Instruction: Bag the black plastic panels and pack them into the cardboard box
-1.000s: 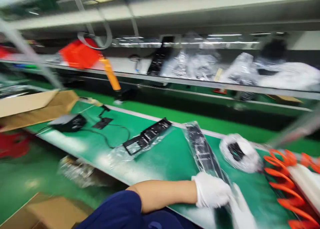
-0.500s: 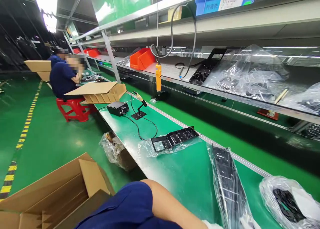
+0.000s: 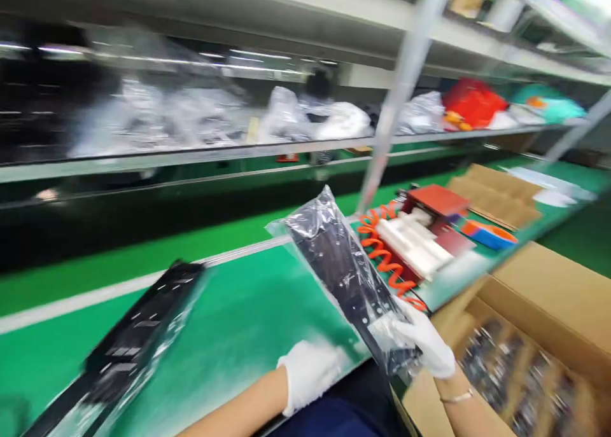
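My right hand, in a white glove, grips the lower end of a long black metal panel in a clear plastic bag. The panel is held tilted above the bench, its far end pointing up and away from me. My left hand, also white-gloved, is low at the bench's front edge, just left of the panel's lower end. Motion blur smears its fingers. Another black panel, partly over clear plastic film, lies on the green bench top to the left.
An open cardboard box with bagged parts between dividers stands at my right. On the bench beyond are a red-and-white device, a coiled orange hose and a tape roll. A shelf and upright post rise behind.
My view has swung far to the right, away from the screwdriver and the seated co-worker. Both gloved hands now show, the right one holding a bagged panel up off the bench.
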A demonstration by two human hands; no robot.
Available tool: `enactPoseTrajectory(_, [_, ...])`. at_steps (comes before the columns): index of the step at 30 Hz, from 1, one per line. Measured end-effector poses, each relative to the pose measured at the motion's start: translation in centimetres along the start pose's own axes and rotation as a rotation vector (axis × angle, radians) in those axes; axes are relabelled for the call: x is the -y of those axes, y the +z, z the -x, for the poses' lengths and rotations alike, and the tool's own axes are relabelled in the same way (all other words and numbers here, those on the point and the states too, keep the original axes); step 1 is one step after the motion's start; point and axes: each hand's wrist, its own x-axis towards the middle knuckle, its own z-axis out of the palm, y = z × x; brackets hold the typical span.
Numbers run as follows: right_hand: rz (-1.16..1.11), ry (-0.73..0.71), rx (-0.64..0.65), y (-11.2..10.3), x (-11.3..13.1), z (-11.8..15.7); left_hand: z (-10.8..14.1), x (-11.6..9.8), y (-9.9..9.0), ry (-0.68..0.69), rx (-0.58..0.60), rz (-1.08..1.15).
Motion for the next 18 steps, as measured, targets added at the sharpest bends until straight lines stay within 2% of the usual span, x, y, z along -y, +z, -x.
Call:
enactPoseTrajectory(2, [-0.029, -0.021, -0.108, -3.4, 0.1, 3.2, -1.4, -0.9, -0.6, 0.077, 0.092, -0.016])
enactPoseTrajectory(5, [-0.098, -0.069, -0.329, -8.0, 0.2, 9.4, -3.8, -3.1, -0.3, 0.184, 0.232, -0.113])
enactPoseTrajectory(8, [-0.178, -0.136, -0.648, -11.9, 0.5, 15.4, -6.0, -5.0, 0.7, 0.286, 0.326, -0.182])
enactPoseTrajectory(11, [-0.202, -0.222, -1.001, -15.1, -0.2, 19.2, -7.5, -6.1, 1.8, 0.35, 0.388, -0.264])
enactPoseTrajectory(13, [-0.235, -0.255, -1.169, -17.0, -1.6, 19.9, -7.9, -6.3, 2.4, 0.372, 0.409, -0.338])
enactPoseTrajectory(14, [-0.267, -0.252, -1.213, -17.8, -2.6, 19.7, -7.9, -6.2, 2.7, 0.379, 0.419, -0.377])
enactPoseTrajectory(18, [-0.364, -0.158, -1.25, -19.8, -7.2, 15.6, -7.8, -5.9, 3.4, 0.394, 0.434, -0.456])
